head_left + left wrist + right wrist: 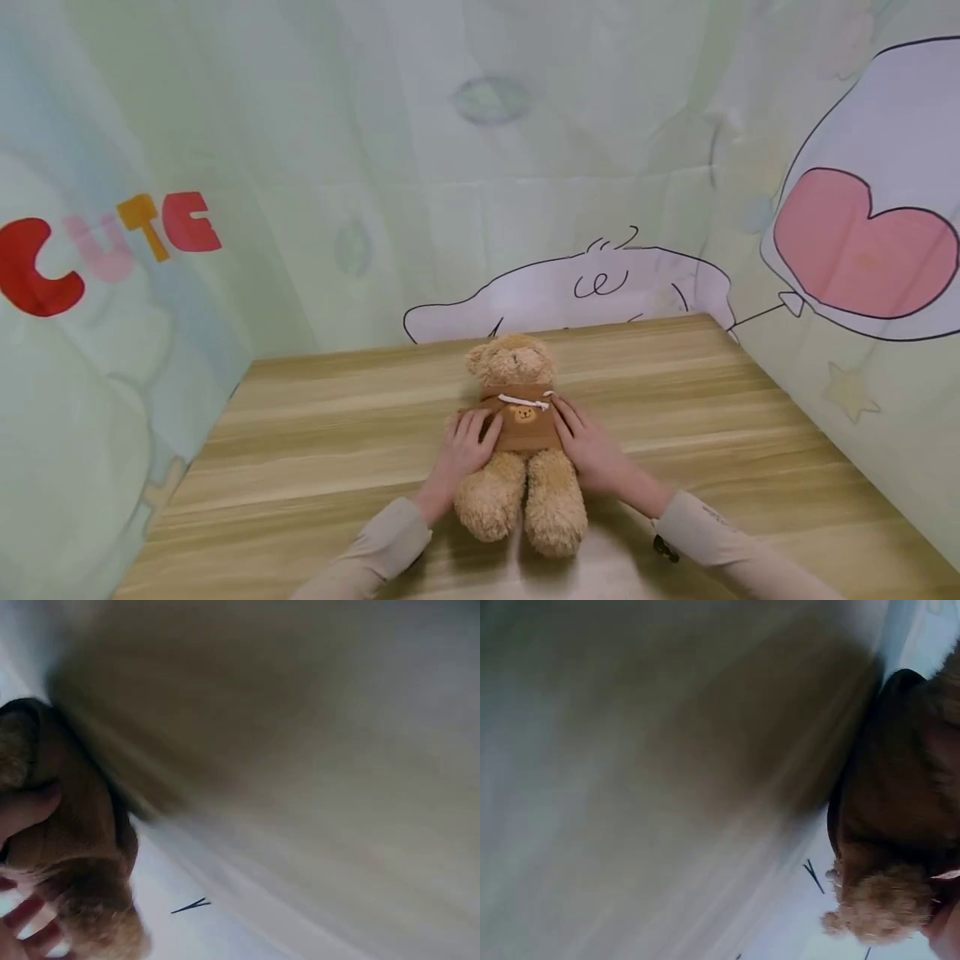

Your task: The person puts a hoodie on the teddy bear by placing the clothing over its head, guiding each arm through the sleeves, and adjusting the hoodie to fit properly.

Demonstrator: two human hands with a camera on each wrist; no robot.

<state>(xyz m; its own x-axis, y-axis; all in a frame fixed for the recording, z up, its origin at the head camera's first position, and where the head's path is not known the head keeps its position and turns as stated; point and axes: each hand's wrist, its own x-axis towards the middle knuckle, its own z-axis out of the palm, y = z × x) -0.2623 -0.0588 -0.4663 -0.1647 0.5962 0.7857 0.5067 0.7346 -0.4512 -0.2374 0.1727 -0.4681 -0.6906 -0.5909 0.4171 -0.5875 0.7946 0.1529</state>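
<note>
A fluffy light-brown teddy bear (515, 358) in a brown top (528, 435) with a small bear-face patch and white drawstring is on the wooden table, its legs toward me. At the bear's side on the left, my left hand (465, 446) holds it, thumb on the top's front and fingers around the arm. My right hand (592, 450) holds the opposite side, covering that arm. In the left wrist view the thumb (34, 810) lies on the brown cloth. Only a sliver of my right hand (949, 930) shows in the right wrist view, so most of its fingers are hidden there.
The wood-grain table (337, 433) extends to both sides of the bear. A printed curtain (337, 167) with cartoon drawings stands behind the far edge and along both sides. A large balloon print (862, 242) is on the right.
</note>
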